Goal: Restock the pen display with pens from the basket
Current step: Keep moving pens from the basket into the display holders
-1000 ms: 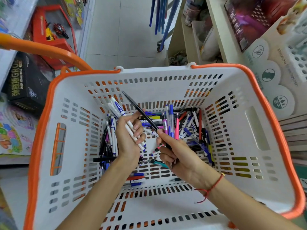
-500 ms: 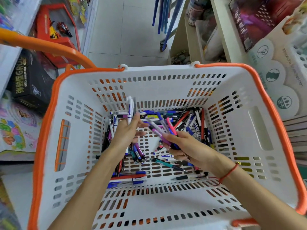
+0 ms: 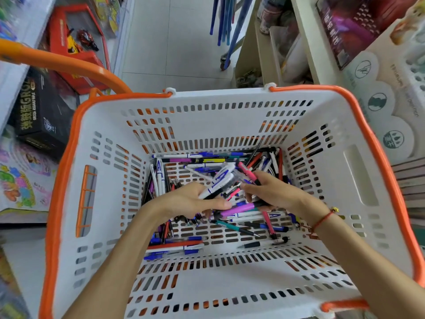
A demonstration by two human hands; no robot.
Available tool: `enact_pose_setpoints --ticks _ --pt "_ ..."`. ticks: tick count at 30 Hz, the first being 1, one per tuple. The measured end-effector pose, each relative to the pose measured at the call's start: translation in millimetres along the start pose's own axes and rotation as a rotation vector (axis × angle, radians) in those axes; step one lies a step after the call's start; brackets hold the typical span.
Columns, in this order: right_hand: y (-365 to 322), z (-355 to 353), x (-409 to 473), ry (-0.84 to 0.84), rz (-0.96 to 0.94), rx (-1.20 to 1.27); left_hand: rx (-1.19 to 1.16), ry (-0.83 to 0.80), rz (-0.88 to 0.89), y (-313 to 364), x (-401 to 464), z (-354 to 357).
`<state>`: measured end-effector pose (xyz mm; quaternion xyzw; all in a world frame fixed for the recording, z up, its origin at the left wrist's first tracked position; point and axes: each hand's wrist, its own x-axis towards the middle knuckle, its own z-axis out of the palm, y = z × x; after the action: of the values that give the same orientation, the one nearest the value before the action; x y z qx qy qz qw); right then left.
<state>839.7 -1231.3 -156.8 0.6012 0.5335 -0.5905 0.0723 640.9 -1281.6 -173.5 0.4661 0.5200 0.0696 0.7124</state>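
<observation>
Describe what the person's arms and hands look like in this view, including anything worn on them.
Both forearms are bare, with no sleeves in view and no gloves. The left hand wears nothing visible. The right hand is also bare, but its wrist carries a thin red string bracelet with a small yellow bead. No rings or watch can be seen.

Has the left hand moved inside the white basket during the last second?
Yes. The left hand moved rightward across the white basket floor, meeting the right hand.

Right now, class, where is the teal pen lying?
In the head view, the teal pen lies loose on the floor of the basket, just below the right hand and right of the left hand.
</observation>
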Motion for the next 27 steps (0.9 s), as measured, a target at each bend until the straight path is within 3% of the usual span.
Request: enact_pose_setpoints --ticks 3,7,9,11,13,16,19,27 --pt "-5 9 3 -0.073 -0.092 -0.094 -0.056 -0.175 0.049 5 0 8" --pt "-5 17 8 0.036 -0.115 0.034 -0.059 -0.195 0.09 7 2 15" --pt "-1 12 11 0.12 -0.109 0.142 -0.106 -0.113 0.067 3 0 9" --pt "5 4 12 0.174 -0.128 0.274 -0.308 0.096 0.041 -3 2 2" --pt "10 2 12 0.136 -0.165 0.404 -0.491 0.317 0.066 -5 8 -3" --pt "9 10 8 -0.015 -0.217 0.515 -0.576 0.525 0.126 -5 18 1" --pt "0 25 1 -0.12 -0.277 0.521 -0.665 0.576 0.133 -2 19 8" --pt "-6 51 -5 -0.089 -0.327 0.501 -0.75 0.662 0.143 -5 20 7"
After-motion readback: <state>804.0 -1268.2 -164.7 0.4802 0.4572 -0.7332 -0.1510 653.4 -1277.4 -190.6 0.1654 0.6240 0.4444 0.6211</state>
